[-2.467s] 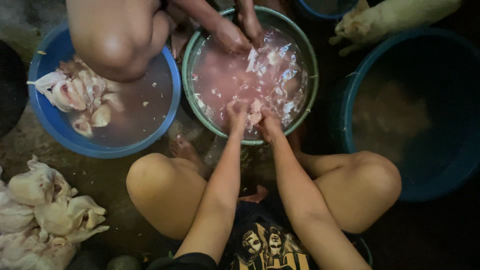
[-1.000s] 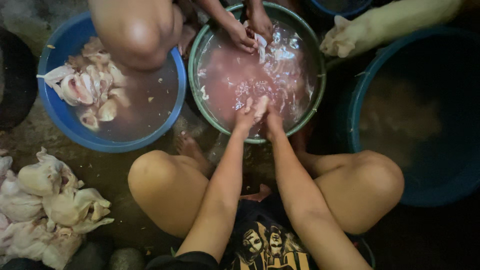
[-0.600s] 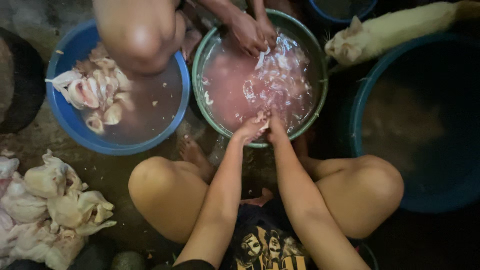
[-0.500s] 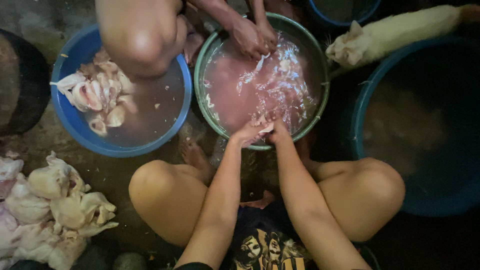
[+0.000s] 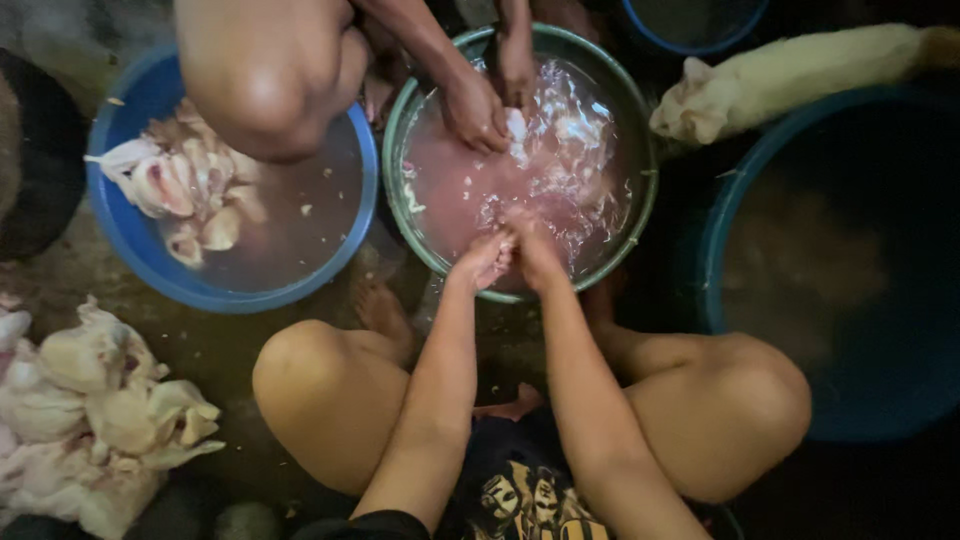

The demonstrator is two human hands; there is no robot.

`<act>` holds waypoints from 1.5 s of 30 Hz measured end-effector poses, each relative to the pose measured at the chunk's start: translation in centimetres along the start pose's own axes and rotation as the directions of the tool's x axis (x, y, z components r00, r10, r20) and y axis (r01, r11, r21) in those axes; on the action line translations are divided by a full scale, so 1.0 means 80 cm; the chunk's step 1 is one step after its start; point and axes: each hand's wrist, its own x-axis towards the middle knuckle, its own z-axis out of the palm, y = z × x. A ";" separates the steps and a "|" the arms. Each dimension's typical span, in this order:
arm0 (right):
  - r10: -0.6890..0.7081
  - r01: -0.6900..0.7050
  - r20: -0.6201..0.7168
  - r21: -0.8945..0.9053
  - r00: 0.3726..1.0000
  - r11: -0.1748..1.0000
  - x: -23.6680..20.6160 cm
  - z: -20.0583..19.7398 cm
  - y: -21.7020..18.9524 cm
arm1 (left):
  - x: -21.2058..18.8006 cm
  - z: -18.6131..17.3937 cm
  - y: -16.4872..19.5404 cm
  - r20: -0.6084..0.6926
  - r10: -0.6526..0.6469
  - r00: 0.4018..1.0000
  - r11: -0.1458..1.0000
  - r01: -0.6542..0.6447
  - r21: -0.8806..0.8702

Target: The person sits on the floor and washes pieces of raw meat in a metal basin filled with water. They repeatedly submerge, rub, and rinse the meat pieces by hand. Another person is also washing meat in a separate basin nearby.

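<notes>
In the head view, 2 hands of the person are meeting at the near rim of 1 green basin of pink water: the left hand and right hand are pressing together, fingers curled; what they are gripping cannot be told. A co-worker's 2 hands are working pale meat scraps at the far side. 1 blue basin is holding plucked chicken pieces; 1 dark blue tub is sitting to the right. 1 pale cat is lying beside it. More chicken carcasses are lying on the ground. Since 2.5 s ago, both hands have been drawing back from the water toward the rim.
</notes>
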 end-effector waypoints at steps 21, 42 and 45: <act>-0.528 0.886 -0.830 -0.094 0.182 0.454 -0.133 -0.151 -0.241 | 0.056 0.026 -0.034 -0.401 0.231 0.887 0.270 0.337 0.902; -0.576 0.403 -0.379 -0.444 0.724 0.800 -0.059 0.025 -0.077 | 0.036 0.031 -0.004 -0.300 0.103 0.948 0.096 0.291 0.952; -0.390 0.179 -0.452 -0.441 0.802 0.880 -0.060 0.034 -0.041 | 0.022 0.044 -0.003 -0.171 0.114 0.979 0.749 0.028 0.661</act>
